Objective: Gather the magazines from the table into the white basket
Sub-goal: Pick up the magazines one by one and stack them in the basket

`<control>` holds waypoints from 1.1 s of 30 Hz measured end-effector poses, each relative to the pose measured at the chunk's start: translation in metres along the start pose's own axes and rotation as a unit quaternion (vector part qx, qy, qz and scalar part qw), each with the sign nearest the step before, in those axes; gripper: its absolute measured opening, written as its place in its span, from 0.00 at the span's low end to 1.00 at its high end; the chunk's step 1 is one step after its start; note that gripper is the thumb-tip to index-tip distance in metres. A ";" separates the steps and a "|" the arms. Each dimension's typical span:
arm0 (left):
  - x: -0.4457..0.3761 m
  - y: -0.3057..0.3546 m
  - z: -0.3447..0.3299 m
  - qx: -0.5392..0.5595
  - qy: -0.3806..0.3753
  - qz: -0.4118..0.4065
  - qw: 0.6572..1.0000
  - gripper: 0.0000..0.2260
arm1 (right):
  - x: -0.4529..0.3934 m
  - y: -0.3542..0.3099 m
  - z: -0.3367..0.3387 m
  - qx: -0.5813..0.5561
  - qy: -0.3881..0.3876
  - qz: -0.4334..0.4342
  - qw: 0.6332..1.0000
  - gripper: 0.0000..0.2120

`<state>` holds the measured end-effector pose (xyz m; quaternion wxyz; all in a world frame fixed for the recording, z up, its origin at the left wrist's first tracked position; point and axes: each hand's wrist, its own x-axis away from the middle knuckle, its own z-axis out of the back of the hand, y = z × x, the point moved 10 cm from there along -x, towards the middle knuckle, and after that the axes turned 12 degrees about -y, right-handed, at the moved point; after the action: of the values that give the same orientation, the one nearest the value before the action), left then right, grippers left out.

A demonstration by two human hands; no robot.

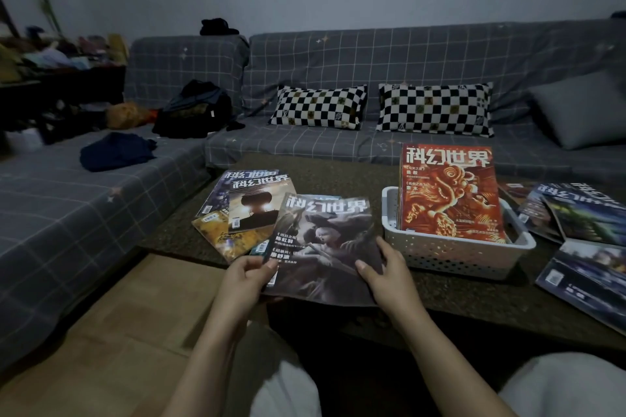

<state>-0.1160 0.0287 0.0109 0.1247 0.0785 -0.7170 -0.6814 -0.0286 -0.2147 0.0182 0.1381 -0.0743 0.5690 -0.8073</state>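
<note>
Grey magazine, both hands' grip, white basket beside

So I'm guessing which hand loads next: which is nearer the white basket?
Right. The right hand grips the grey magazine just left of the white basket; the left hand holds its far edge.

Two bare forearms, no sleeves in view, no watch/rings/bracelets seen. Left hand & right hand both bare, no gloves; fingers w/ short plain nails. Legs at bottom edge in light, whitish-grey fabric, prob. shorts or trousers; can't tell which. Lighting dim.
</note>
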 end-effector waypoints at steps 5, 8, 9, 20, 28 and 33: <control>0.004 0.036 -0.013 -0.050 -0.016 -0.095 0.994 0.07 | 0.010 -0.034 0.023 -0.031 0.027 0.088 0.995 0.30; 0.001 0.057 -0.035 -0.041 -0.058 -0.152 0.986 0.11 | 0.013 -0.050 0.044 -0.045 0.053 0.143 0.987 0.29; -0.002 0.062 -0.042 -0.040 -0.071 -0.168 0.983 0.14 | 0.013 -0.053 0.050 -0.061 0.057 0.156 0.984 0.29; -0.066 0.117 -0.150 -0.252 -0.119 -0.236 0.931 0.35 | -0.015 -0.057 0.140 -0.067 0.084 0.194 0.975 0.29; -0.137 0.116 -0.244 -0.293 -0.195 -0.246 0.903 0.39 | -0.060 -0.033 0.222 0.035 0.096 0.142 0.985 0.34; -0.172 0.090 -0.287 -0.356 -0.195 -0.249 0.879 0.41 | -0.083 0.005 0.251 0.165 0.135 0.065 0.975 0.38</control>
<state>0.1353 -0.1919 0.0998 -0.1719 0.0696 -0.3926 -0.9008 0.1205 -0.4159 0.1024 0.1228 0.0964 0.4448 -0.8819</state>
